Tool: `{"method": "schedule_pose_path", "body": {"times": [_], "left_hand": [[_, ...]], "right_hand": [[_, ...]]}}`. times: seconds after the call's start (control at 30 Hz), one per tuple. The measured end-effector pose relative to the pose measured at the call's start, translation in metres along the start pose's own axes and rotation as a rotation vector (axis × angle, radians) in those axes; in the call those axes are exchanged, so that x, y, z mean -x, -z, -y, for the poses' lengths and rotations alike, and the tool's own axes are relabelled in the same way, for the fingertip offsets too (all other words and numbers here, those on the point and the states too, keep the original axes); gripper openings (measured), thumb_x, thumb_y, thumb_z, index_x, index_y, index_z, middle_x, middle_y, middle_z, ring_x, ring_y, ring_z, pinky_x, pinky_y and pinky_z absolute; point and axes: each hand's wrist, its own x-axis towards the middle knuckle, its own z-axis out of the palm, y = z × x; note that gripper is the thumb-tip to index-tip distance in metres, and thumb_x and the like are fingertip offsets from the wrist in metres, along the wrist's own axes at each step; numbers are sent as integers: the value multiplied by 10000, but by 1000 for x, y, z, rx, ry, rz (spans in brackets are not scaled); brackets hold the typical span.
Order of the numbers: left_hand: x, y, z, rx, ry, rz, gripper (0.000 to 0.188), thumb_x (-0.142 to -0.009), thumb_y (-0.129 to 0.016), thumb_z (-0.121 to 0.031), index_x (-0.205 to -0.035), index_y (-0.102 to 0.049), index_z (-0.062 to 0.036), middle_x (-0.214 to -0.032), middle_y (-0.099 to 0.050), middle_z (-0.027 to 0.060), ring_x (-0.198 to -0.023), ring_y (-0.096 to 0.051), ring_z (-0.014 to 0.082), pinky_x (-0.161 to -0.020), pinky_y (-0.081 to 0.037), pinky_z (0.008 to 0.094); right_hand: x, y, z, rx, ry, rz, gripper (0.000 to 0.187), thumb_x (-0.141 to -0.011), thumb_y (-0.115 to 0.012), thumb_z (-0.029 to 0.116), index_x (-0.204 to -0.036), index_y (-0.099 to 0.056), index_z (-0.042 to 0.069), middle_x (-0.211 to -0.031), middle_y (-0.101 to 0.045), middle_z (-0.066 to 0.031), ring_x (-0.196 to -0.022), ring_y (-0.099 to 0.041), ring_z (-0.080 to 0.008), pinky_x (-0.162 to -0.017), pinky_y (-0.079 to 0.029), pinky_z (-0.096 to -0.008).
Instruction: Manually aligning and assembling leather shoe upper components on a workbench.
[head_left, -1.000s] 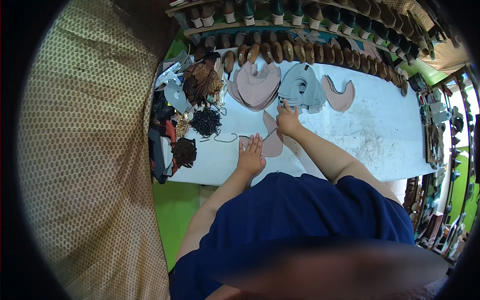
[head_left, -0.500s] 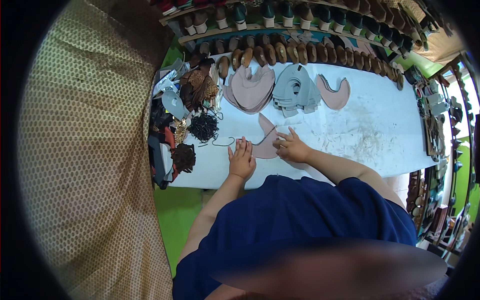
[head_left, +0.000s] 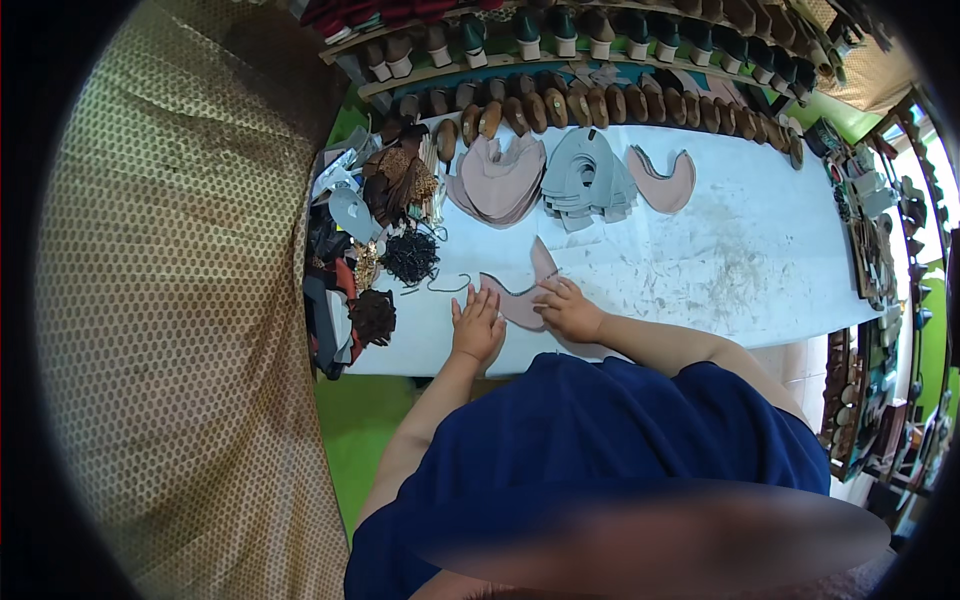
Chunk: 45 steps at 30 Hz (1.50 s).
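Observation:
A pink crescent-shaped shoe upper piece (head_left: pixel 522 312) lies flat on the white-covered table (head_left: pixel 640 262) before me. Along its inner curve runs a thin dark cord (head_left: pixel 450 288), whose loose end snakes left over the table. My left hand (head_left: pixel 478 326) rests with stretched fingers at the piece's left tip, the fingertips near the cord. On the right part of the piece lies my right hand (head_left: pixel 571 312), its fingers spread over the inner edge and the cord. What is under the right fingertips is hidden.
Stacked pink pieces (head_left: pixel 497 185), grey pieces (head_left: pixel 588 178) and a smaller pink stack (head_left: pixel 664 182) lie farther back. A tangle of black cords (head_left: pixel 411 258) and scraps sit left. Rows of brown shoe lasts (head_left: pixel 600 106) line the far edge. A patterned curtain (head_left: pixel 190 300) hangs left.
The pink piece has turned a little, and its left tip shows beside my left hand. My right hand has moved slightly left and down, its fingers now lower over the piece.

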Motion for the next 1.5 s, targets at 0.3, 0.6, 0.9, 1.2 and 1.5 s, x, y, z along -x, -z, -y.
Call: {"method": "schedule_pose_path", "body": {"times": [0.3, 0.6, 0.9, 1.2, 1.5], "left_hand": [[4, 7, -14, -9, -32, 13, 719, -907, -581, -375, -1524, -339, -95, -1625, -257, 122, -1509, -197, 342, -1182, -93, 606], [-11, -8, -52, -74, -273, 109, 809, -917, -533, -473, -1547, -258, -47, -1641, -194, 143, -1503, -216, 334, -1178, -147, 600], [-12, -19, -50, -61, -288, 120, 793, -925, -511, -434, -1548, -239, -28, -1643, -184, 149, -1505, -211, 333, -1192, -137, 573], [-12, -18, -52, -69, -259, 137, 798, -916, -517, -428, -1557, -232, -48, -1648, -172, 136, -1513, -194, 318, -1180, -132, 608], [-13, -19, -52, -70, -269, 120, 795, -908, -534, -412, -1557, -238, -61, -1649, -180, 118, -1513, -199, 301, -1181, -122, 606]], "right_hand": [[13, -4, -18, -93, -316, 26, 260, -786, -720, 187, -1038, -726, 122, -1286, -608, -80, -1355, -422, -360, -1078, -333, -572], [21, 9, -42, -171, -631, -1, 179, -765, -755, 273, -927, -790, 206, -1407, -552, -53, -1436, -313, -353, -1135, -184, -670], [-4, 11, -39, -174, -737, -2, 114, -751, -755, 239, -832, -760, 159, -1428, -527, -73, -1456, -269, -366, -1095, -179, -735], [-38, 11, -52, -21, -642, 97, 74, -716, -750, 205, -748, -717, 146, -1478, -479, -78, -1483, -206, -381, -1084, -153, -773], [-49, 6, -52, 25, -678, 141, 24, -723, -713, 180, -734, -714, 158, -1503, -460, -95, -1499, -166, -398, -1076, -95, -795]]}}
